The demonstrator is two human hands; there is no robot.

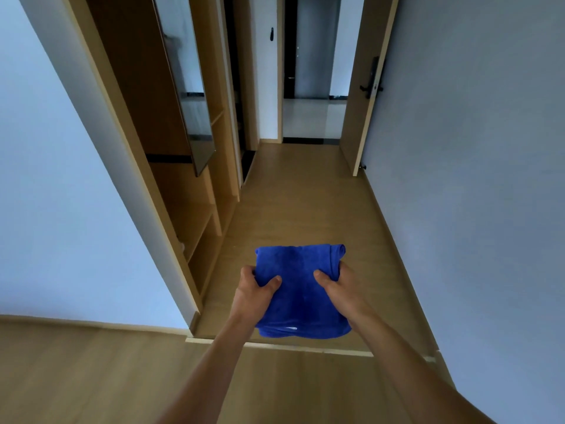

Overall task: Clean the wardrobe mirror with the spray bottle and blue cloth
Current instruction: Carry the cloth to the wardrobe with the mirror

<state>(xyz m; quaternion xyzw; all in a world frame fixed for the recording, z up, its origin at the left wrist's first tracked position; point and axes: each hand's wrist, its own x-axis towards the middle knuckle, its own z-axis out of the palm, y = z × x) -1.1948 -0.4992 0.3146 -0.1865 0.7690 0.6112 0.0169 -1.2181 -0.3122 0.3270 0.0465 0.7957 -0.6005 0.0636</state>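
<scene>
A folded blue cloth [298, 289] is held out in front of me above the wooden floor. My left hand [253, 293] grips its left edge, thumb on top. My right hand [339, 286] grips its right edge, where the fabric bunches. The wardrobe mirror [189, 87] is a tall narrow panel, seen at a steep angle, swung out of the open wooden wardrobe [195, 215] on the left. No spray bottle is in view.
A narrow corridor with a wooden floor [305, 203] runs ahead to an open door [363, 96] with a dark handle. White walls stand on both sides. A floor threshold strip [275, 345] crosses below my hands. Wardrobe shelves lie low on the left.
</scene>
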